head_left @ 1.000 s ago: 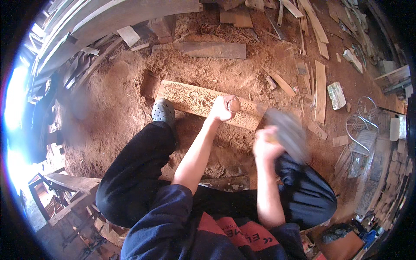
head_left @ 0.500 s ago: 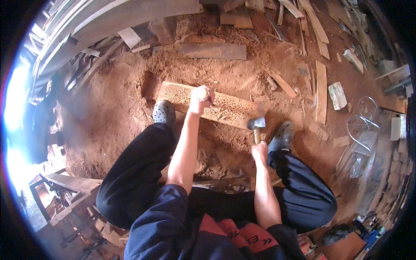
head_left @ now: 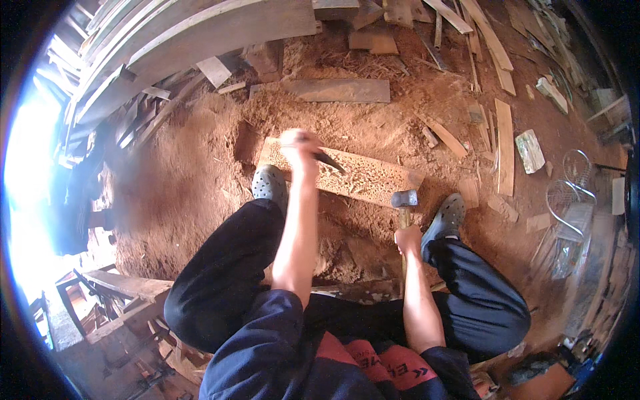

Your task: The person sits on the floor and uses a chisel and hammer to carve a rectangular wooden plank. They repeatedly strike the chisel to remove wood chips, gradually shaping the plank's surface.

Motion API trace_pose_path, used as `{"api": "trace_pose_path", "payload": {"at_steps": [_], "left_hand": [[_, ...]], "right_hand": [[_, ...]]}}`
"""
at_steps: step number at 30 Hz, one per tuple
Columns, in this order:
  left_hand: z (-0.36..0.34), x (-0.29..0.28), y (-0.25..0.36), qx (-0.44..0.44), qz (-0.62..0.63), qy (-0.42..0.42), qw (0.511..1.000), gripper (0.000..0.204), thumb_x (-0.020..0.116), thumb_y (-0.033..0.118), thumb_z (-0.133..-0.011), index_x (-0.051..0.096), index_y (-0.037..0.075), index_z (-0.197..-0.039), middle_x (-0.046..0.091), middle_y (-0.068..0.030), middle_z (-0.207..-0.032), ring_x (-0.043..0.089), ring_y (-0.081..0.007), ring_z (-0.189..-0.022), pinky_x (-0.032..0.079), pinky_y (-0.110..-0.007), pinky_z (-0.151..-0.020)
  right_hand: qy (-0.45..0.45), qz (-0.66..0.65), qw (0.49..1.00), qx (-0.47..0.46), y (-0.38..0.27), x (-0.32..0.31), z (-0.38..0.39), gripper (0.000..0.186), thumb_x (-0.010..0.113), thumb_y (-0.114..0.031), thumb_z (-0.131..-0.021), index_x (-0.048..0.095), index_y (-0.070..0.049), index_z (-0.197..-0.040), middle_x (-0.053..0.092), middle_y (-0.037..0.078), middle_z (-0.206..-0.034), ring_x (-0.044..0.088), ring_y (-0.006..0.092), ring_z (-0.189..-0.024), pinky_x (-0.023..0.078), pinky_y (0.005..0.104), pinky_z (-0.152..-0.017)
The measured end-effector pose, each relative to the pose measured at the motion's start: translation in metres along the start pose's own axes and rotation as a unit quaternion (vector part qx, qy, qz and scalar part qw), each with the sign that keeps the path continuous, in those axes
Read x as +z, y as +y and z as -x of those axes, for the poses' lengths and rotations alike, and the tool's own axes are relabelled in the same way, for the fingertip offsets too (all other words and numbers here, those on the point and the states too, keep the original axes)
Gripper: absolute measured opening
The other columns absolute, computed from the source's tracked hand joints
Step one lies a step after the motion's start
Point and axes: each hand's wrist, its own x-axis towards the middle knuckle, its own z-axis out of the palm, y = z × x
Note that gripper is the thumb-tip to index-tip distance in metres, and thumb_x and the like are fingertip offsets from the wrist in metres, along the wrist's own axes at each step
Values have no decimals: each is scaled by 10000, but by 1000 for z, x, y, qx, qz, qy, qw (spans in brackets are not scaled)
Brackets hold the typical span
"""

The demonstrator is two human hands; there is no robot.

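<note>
A long, pale wooden board (head_left: pixel 377 177) lies slanted on the ground between my feet, its top covered with small carved marks or chips. My left hand (head_left: pixel 300 148), smeared by motion, is closed over the board's left half. It grips a dark, narrow chisel (head_left: pixel 330 161) that points toward the right; its other end is hidden in the fist. Just below the board's right end, my right hand (head_left: pixel 408 240) is wrapped round the wooden handle of a hammer (head_left: pixel 405 199). The hammer's grey metal head is up, close to the board's lower right corner.
My grey clogs (head_left: pixel 269 183) stand at both ends of the board. Reddish dirt surrounds it. Another plank (head_left: pixel 343 91) lies beyond, with stacked timber (head_left: pixel 220 40) at the far left. To the right are loose wood strips (head_left: pixel 505 147), a whitish block (head_left: pixel 530 151) and a wire rack (head_left: pixel 572 193).
My left hand has turned, and the chisel's dark blade now shows pointing right over the board. The right hand still holds the hammer low. The whole view has shifted slightly.
</note>
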Motion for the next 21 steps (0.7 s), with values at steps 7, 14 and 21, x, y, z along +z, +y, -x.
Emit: {"api": "trace_pose_path", "payload": {"at_steps": [7, 14, 21], "left_hand": [[-32, -5, 115, 100, -179, -85, 975, 189, 580, 48, -567, 603, 39, -754, 596, -25, -654, 556, -101, -587, 442, -243, -521], [78, 53, -35, 91, -318, -415, 848, 102, 600, 149, -596, 617, 100, -684, 614, -105, -669, 603, -284, -628, 488, -350, -588], [52, 45, -27, -12, -358, -326, 875, 163, 584, 199, -674, 589, 54, -748, 607, -174, -685, 623, -344, -689, 482, -374, -607]], "right_hand": [[-22, 7, 1000, 4, -15, 9, 6, 155, 544, -82, -692, 593, 64, -701, 592, 170, -573, 595, 262, -444, 466, 373, -384], [-82, -182, 979, -39, -12, -9, 7, 102, 600, -53, -626, 538, 26, -634, 512, 84, -483, 472, 163, -350, 390, 314, -349], [-15, -439, 888, -138, -108, -113, 97, 214, 574, 66, -629, 473, -51, -778, 444, 7, -526, 408, 89, -346, 316, 230, -303]]}}
